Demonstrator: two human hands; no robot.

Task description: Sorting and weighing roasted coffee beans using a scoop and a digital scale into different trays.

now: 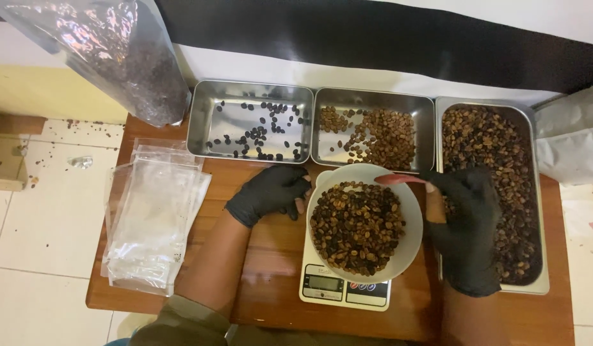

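1. My left hand (269,193), in a black glove, rests on the wooden table (271,282) with its curled fingers touching the left rim of the white bowl (408,247); it steadies the bowl and grips nothing else.
2. My right hand (466,230), also gloved in black, pinches the handle of a small red scoop (399,180), whose tip lies over the bowl's far rim.
3. The bowl is full of mixed brown and dark coffee beans (356,227) and sits on a small digital kitchen scale (343,288) near the table's front edge.
4. Behind the bowl stand three steel trays in a row: the left tray (203,125) holds a scatter of dark beans, the middle tray (322,118) holds lighter brown beans, and the long right tray (540,211), partly under my right hand, is filled with mixed beans.
5. A pile of empty clear plastic pouches (152,218) lies at the table's left end.
6. A large clear bag of dark beans (127,61) leans at the back left corner.
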